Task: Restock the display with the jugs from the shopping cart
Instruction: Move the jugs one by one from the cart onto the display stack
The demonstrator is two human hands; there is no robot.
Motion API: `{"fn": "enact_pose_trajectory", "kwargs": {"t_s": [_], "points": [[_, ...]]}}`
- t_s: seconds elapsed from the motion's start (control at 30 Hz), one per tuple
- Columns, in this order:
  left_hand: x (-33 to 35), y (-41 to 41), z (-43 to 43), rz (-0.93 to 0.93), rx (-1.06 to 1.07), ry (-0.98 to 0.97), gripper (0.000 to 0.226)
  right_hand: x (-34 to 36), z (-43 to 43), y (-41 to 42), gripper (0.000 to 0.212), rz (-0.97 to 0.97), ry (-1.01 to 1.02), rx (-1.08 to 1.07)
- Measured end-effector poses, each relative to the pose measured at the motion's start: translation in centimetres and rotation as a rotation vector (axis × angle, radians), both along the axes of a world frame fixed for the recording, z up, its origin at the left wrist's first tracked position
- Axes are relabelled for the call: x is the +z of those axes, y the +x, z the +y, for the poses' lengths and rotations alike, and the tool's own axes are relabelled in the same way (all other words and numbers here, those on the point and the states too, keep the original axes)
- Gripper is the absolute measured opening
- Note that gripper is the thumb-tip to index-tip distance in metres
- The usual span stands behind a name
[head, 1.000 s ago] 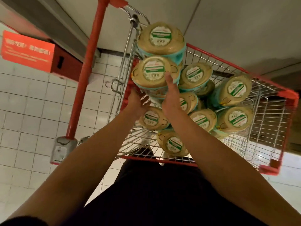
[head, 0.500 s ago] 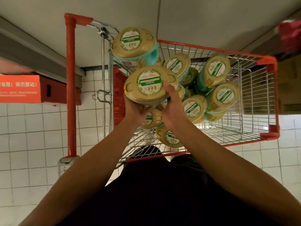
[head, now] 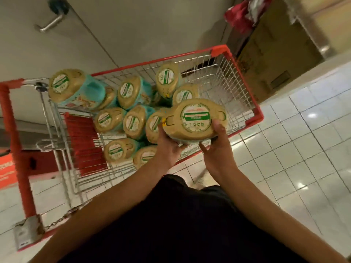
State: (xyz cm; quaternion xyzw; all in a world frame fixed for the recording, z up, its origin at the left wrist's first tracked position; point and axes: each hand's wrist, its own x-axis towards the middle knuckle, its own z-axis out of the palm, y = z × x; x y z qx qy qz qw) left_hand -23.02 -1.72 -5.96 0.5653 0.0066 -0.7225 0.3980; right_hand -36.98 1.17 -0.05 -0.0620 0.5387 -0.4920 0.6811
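Jug (head: 195, 120), gripped by both hands, above cart (head: 245, 103)

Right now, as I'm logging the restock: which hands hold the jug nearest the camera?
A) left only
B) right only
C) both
C: the left hand and the right hand grip opposite sides of the jug.

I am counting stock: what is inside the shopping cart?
A pile of jugs. The held jug, in the left hand and right hand, covers some; any below the pile are hidden.
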Motion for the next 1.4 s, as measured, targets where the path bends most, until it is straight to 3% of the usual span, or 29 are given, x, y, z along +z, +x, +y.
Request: {"fn": "enact_pose_trajectory", "kwargs": {"t_s": [0.07,0.17,0.3,0.67,0.77,0.97,1.17,1.4], "points": [[0.1,-5.0,0.1,0.057,-0.054,-0.025,0.067,0.5,1.0,-4.9,0.036,-0.002,-0.019,-0.03],[-0.4,-12.5,0.0,0.022,-0.144,-0.058,0.066,1.0,2.6,-12.3,0.03,0.008,-0.049,-0.091],[-0.5,-21.7,-0.9,0.017,-0.312,-0.063,0.061,2.0,3.7,-20.6,0.036,0.055,-0.058,-0.216],[-2.0,-44.3,-7.1,0.054,-0.729,-0.094,0.078,2.0,1.6,-39.7,0.046,0.08,-0.018,-0.577],[-2.6,-51.0,-10.4,0.076,-0.773,-0.103,0.075,2.1,-1.1,-45.7,0.054,0.095,-0.014,-0.642],[-1.8,-63.5,-17.3,0.143,-0.879,-0.121,0.072,3.6,-6.7,-57.8,0.031,0.097,-0.041,-0.761],[0.0,-74.4,-23.0,0.164,-0.93,-0.145,0.068,5.0,-11.9,-68.1,0.024,0.095,-0.074,-0.786],[0.6,-86.7,-29.7,0.21,-0.792,-0.146,0.074,4.5,-19.1,-82.0,0.053,0.096,-0.083,-0.666]]}}
